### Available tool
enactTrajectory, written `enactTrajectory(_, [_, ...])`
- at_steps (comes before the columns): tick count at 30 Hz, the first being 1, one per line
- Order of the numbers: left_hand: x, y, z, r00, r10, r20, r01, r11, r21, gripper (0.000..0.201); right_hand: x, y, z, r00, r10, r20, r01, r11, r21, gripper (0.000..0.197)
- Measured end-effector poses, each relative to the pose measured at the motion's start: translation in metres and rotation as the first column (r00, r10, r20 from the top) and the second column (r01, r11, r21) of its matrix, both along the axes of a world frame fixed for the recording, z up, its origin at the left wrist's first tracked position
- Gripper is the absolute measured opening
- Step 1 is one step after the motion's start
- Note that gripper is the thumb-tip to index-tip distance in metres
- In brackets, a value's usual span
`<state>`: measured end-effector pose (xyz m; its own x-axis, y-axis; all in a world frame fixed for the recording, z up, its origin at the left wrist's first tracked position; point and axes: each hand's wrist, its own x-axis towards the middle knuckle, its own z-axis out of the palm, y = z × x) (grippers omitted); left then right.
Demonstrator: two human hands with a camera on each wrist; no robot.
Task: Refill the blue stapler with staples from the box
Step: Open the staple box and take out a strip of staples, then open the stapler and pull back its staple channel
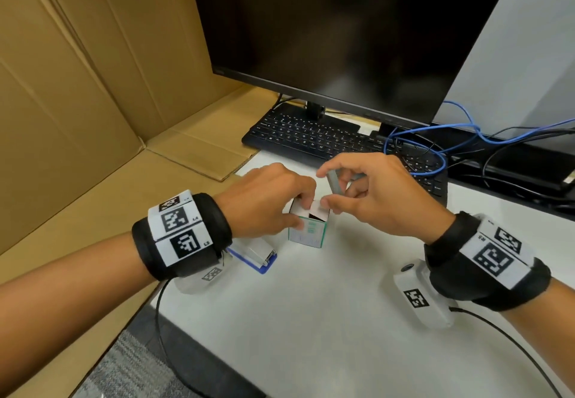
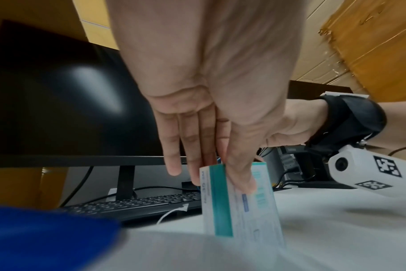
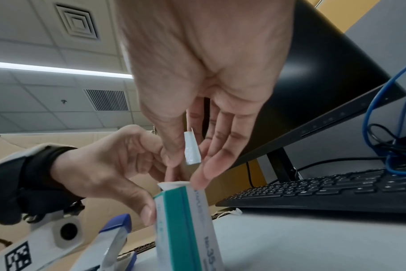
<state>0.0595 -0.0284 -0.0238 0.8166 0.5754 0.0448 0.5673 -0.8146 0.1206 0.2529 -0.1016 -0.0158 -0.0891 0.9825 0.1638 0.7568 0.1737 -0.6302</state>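
A small white and teal staple box stands upright on the white desk, its top flap open. My left hand pinches the box near its top, thumb on the front face. My right hand is just above the box and pinches a grey strip of staples between thumb and fingers. The blue stapler lies open on the desk under my left wrist, partly hidden by it.
A black keyboard and a dark monitor stand right behind the hands. Blue and black cables tangle at the right. Flattened cardboard covers the left side and wall.
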Motion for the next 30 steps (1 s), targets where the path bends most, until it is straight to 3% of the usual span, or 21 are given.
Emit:
enactTrajectory(16, [-0.033,0.061,-0.004,0.998,0.039,0.042,-0.034,0.994,-0.101,0.017,-0.016,0.004,-0.003,0.998,0.027,0.065,-0.019,0.992,-0.124,0.040])
enactTrajectory(20, [-0.036,0.056,0.004,0.998,0.062,0.020,-0.060,0.994,-0.093,0.028,-0.016,0.003,-0.004,0.996,0.051,0.072,-0.041,0.989,-0.141,0.041])
enactTrajectory(22, [-0.043,0.050,0.017,0.993,0.066,0.095,-0.061,0.996,-0.063,0.037,-0.015,0.003,-0.004,0.995,0.063,0.083,-0.049,0.986,-0.162,0.041])
enactTrajectory(25, [-0.056,0.035,0.037,0.976,0.027,0.214,-0.004,0.994,-0.109,0.032,-0.014,0.002,-0.005,0.991,0.085,0.101,-0.063,0.977,-0.205,0.045])
enactTrajectory(27, [-0.063,0.023,0.043,0.993,-0.001,0.119,0.028,0.975,-0.221,0.033,-0.014,0.001,-0.005,0.989,0.101,0.112,-0.075,0.973,-0.218,0.044])
enactTrajectory(30, [-0.066,0.009,0.037,0.978,-0.045,-0.204,-0.010,0.966,-0.260,0.045,-0.015,-0.002,-0.005,0.984,0.117,0.131,-0.086,0.971,-0.222,0.039])
